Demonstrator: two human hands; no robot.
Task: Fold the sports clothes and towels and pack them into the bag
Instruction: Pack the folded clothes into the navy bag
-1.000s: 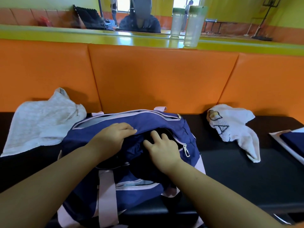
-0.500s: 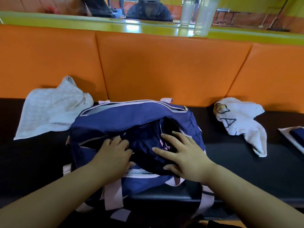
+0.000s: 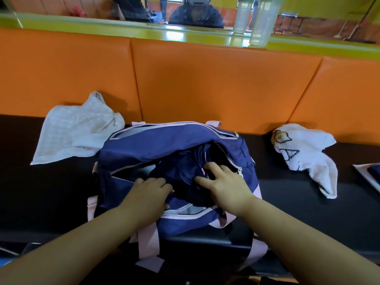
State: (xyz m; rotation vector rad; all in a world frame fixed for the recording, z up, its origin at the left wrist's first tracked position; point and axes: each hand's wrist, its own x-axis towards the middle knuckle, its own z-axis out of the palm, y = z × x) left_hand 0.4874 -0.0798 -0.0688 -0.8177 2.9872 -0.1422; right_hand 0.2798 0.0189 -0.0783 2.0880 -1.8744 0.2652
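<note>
Both at bag [image 3: 156, 145]: left hand [image 3: 149, 194] grips navy clothing [image 3: 181, 171], right hand [image 3: 226, 188] presses it

orange padded backrest [image 3: 205, 83] — three panels across 12 o'clock | black bench seat [image 3: 308, 214] spanning 9 to 3 o'clock | green ledge [image 3: 98, 27] atop backrest | translucent bottle [image 3: 260, 23] upright on ledge — 1 o'clock | mirror [image 3: 61, 7] behind ledge

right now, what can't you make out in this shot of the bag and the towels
Inside the bag, head view: the left hand, right hand and dark clothing cover the opening.
Grip of the left hand, head view: its fingertips curl under, out of sight.
The dark item at the right edge, head view: cut off by the frame.
Design on the printed towel, head view: crumpled folds hide most of it.
</note>
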